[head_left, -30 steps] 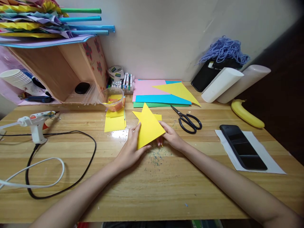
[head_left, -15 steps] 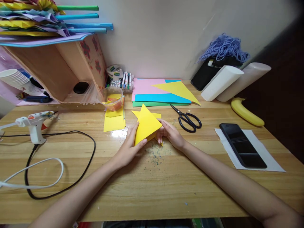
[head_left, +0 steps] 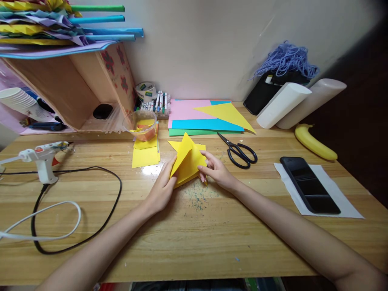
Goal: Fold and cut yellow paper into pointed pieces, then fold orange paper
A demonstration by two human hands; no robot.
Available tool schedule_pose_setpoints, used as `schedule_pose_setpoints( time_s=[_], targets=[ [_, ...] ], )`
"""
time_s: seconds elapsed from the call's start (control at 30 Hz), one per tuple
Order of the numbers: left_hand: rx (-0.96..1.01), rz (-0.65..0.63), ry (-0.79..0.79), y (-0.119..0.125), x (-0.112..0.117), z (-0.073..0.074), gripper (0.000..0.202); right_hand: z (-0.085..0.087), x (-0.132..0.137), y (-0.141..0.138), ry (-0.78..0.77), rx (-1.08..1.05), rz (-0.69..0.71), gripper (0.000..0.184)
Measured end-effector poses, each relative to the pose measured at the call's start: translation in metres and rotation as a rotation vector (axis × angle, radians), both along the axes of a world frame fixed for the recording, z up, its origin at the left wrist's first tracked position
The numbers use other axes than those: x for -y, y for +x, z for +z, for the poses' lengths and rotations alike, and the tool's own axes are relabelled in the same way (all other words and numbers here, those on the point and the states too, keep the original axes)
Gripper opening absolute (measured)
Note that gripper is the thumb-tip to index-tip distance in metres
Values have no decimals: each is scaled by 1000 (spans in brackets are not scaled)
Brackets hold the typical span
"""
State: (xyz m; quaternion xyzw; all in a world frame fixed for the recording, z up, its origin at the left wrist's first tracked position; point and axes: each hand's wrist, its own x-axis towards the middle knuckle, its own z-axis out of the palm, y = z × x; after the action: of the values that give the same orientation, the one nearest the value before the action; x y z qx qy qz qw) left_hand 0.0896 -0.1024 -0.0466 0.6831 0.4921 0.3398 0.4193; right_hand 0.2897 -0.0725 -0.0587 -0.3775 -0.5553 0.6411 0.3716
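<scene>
Between my hands is a folded piece of yellow paper (head_left: pixel 186 163), its pointed tip facing away from me and a flap standing up along its left side. My left hand (head_left: pixel 163 186) grips the left edge, with the fingers partly behind the paper. At the right edge my right hand (head_left: pixel 215 171) pinches the paper between thumb and fingers. More yellow paper (head_left: pixel 173 145) pokes out behind and below the folded piece; whether it is a separate sheet I cannot tell. Black-handled scissors (head_left: pixel 238 150) lie beyond my right hand.
Coloured sheets (head_left: pixel 194 110) are stacked by the wall. A clear plastic bowl (head_left: pixel 140 125) sits on yellow paper squares (head_left: pixel 145 158). On the left are a glue gun (head_left: pixel 45 161) and looped cords; on the right, a phone (head_left: pixel 309 185) on white paper and a banana (head_left: pixel 315 142).
The flat front face of the yellow paper has opened into a raised fold on the left. My right thumb has moved onto the front of the paper.
</scene>
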Motion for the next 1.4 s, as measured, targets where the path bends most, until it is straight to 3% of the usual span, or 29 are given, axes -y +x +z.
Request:
schedule_pose_setpoints(
  time_s=[0.13, 0.27, 0.37, 0.47, 0.6, 0.73, 0.87, 1.0, 1.1, 1.17, 1.27, 1.4],
  targets=[
    [32, 144, 61, -4, -7, -7, 50, -2, 1, -3, 76, 74, -86, 43],
    [66, 343, 92, -9, -14, -8, 48, -8, -5, 2, 320, 307, -424, 29],
    [116, 392, 10, -10, -16, -8, 47, -12, -10, 7, 416, 592, -557, 37],
    [224, 326, -155, -7, -14, -7, 50, -10, -10, 8, 430, 701, -458, 46],
    [372, 229, -351, -2, -9, -2, 50, -4, -6, 5, 398, 522, -255, 47],
    [459, 174, -439, -1, -8, 2, 49, -1, -4, 4, 357, 454, -193, 46],
    [295, 156, -263, -3, -8, 0, 43, -5, -5, 3, 293, 348, -245, 50],
    [130, 164, -36, -4, -8, -4, 39, -13, -10, 7, 177, 214, -511, 38],
    [80, 290, 41, -7, -11, -7, 39, -18, -14, 11, 97, 148, -729, 33],
    [55, 371, 73, -10, -12, -9, 42, -19, -16, 12, 102, 92, -785, 31],
    [7, 350, 114, -11, -12, -9, 49, -14, -15, 9, 120, 43, -706, 33],
    [-64, 127, 137, -3, -2, -4, 60, -5, -7, 2, 104, 117, -502, 41]
  ],
)
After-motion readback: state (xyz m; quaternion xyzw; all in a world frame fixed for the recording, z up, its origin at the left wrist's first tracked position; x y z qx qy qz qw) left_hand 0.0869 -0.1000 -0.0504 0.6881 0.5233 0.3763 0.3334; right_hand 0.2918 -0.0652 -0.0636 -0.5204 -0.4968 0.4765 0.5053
